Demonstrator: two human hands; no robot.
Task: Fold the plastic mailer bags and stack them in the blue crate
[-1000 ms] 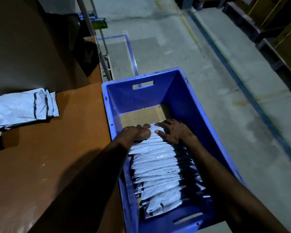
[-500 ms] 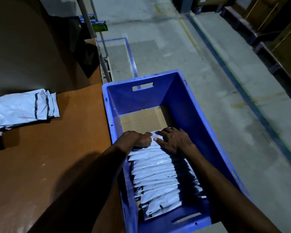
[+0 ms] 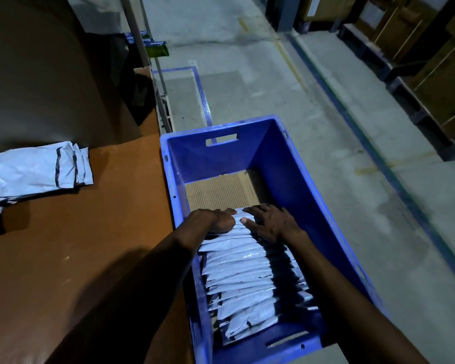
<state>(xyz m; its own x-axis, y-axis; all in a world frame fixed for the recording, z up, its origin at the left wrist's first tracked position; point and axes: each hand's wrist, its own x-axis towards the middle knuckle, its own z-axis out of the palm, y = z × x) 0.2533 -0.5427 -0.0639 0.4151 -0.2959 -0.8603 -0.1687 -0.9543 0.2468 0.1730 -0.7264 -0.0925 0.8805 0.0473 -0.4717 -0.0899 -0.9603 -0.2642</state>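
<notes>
The blue crate (image 3: 247, 156) stands to the right of the table, at its edge. A row of folded white mailer bags (image 3: 239, 274) fills its near half, packed on edge. At the far end of that row my left hand (image 3: 213, 222) has its fingers curled over the last bag's top edge. Beside it my right hand (image 3: 271, 222) lies flat on the same bags with its fingers straight. A pile of flat mailer bags (image 3: 32, 172) lies on the brown table (image 3: 76, 245) at the left.
Bare corrugated cardboard (image 3: 221, 190) lines the crate's far half. A large brown roll (image 3: 37, 74) stands behind the table. A metal post and a green box (image 3: 156, 47) are beyond it. Concrete floor with blue lines runs on the right, with pallets of cartons (image 3: 431, 74) at its far side.
Both hands have drawn a little nearer to me with the row's far end, so more cardboard floor shows beyond them.
</notes>
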